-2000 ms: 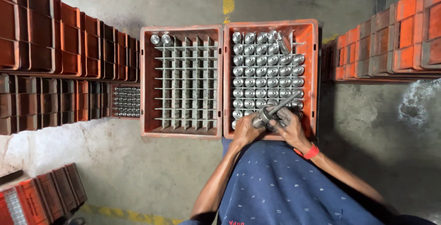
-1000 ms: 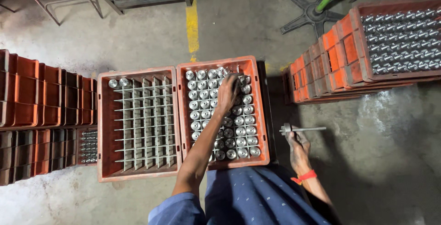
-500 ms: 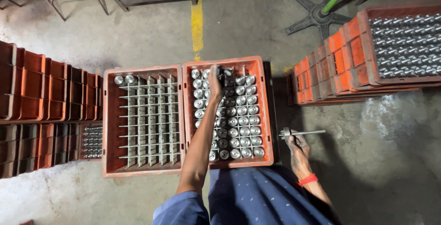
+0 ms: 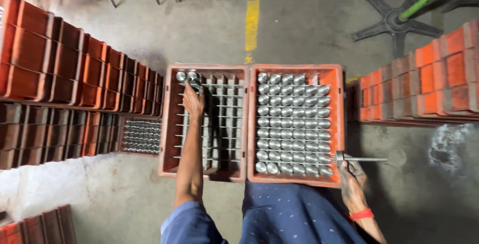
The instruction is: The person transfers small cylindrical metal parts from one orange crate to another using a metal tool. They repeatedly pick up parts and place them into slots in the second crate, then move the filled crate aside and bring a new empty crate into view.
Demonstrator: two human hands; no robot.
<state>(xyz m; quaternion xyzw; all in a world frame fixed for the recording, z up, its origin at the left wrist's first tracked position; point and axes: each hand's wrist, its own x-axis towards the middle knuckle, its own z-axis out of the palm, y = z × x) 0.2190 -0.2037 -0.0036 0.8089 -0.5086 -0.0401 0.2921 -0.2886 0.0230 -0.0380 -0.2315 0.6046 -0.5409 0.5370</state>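
2 crates (image 4: 344, 124), l hand (image 4: 193, 100) – 2 cylinders (image 4: 187, 77)

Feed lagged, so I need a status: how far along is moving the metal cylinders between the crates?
Barely begun: left crate holds two cylinders in its far corner. Left hand is there seating one; right hand holds a metal rod tool. Right crate is nearly full.

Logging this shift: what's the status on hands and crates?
Left hand at far corner of left crate, fingers on a metal cylinder. Right hand holds a metal rod tool beside the nearly full right crate. Nothing obstructing.
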